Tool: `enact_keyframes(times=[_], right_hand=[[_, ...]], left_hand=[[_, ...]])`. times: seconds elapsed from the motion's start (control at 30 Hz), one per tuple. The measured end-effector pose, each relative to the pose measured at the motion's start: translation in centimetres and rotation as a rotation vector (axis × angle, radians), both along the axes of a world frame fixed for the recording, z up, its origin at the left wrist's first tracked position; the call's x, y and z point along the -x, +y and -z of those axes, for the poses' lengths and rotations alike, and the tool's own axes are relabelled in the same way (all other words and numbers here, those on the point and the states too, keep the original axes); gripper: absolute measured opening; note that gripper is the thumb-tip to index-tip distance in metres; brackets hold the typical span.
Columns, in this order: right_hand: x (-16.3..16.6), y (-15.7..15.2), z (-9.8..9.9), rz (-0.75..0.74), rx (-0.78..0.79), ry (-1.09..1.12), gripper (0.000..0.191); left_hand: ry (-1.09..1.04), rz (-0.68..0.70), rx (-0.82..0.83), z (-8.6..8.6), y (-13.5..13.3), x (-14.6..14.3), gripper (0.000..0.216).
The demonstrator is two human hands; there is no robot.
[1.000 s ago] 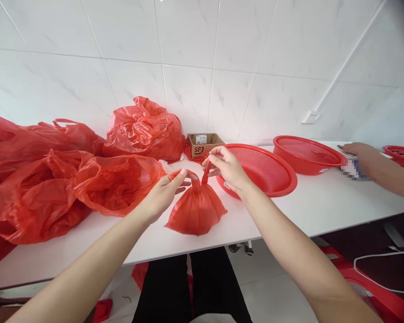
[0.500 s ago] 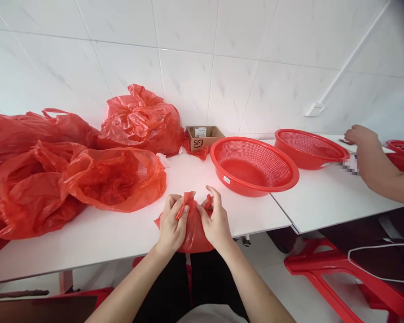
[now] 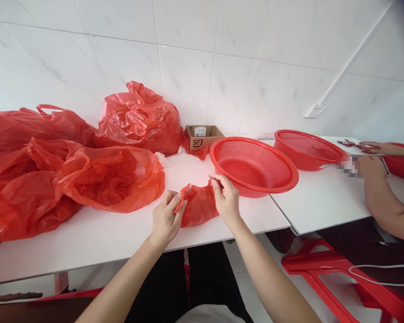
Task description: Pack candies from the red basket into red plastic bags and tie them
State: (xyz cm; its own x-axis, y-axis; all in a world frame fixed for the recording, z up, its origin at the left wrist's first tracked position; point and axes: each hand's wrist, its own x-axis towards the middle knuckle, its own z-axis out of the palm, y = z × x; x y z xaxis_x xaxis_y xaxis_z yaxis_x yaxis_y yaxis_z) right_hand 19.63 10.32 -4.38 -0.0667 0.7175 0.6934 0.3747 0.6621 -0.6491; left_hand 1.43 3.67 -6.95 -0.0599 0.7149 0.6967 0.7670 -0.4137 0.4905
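Fingers of the left hand (image 3: 164, 220) pinch the left end of a small red bag (image 3: 199, 207), thumb and forefinger closed on a fold of its plastic; fingers of the right hand (image 3: 226, 198) are curled over and gripping its right end. The bag lies on the white surface (image 3: 97, 233) near the front edge, stretched sideways between the two hands.

Going from the left: a heap of large red plastic bags (image 3: 23, 179) fills the far left of the surface, one of them showing a loop handle at the top. Just right of it, an open, crumpled red bag (image 3: 112, 179) lies on its side, near the left hand but apart from it. Behind that, against the tiled wall (image 3: 188, 67), sits a full, bunched red bag (image 3: 139, 119). Next to it stands a small open cardboard box (image 3: 204, 136) with a scrap of red plastic at its foot.

Right of the hands rests a round red mesh basket (image 3: 254, 163), its rim just beside the right hand. A second red basket (image 3: 308, 149) stands further right on the adjoining surface. At the far right another person's hands (image 3: 370, 163) are at work, what they hold blurred. A red stool (image 3: 326, 269) stands on the floor below.
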Motion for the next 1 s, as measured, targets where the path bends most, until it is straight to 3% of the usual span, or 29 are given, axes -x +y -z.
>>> enact_keyframes(times=[0.1, 0.2, 0.4, 0.57, 1.0], right_hand=[[0.2, -0.7, 1.6, 0.000, 0.214, 0.091, 0.025], [1.1, -1.3, 2.9, 0.038, 0.285, 0.090, 0.030], [2.7, -2.1, 5.0, 0.103, 0.165, -0.241, 0.036], [2.0, -2.5, 6.6, 0.134, 0.104, -0.301, 0.044], [2.2, -2.3, 6.4, 0.104, 0.223, -0.409, 0.041]], left_hand=[[0.067, -0.021, 0.048, 0.7, 0.5, -0.2, 0.035], [0.084, 0.000, 0.079, 1.0, 1.5, -0.6, 0.037], [0.101, 0.069, 0.211, 1.7, 2.8, -1.2, 0.038], [0.126, 0.058, 0.284, 3.1, 2.2, -1.2, 0.038], [0.100, 0.056, 0.464, 3.7, 2.2, -1.6, 0.040]])
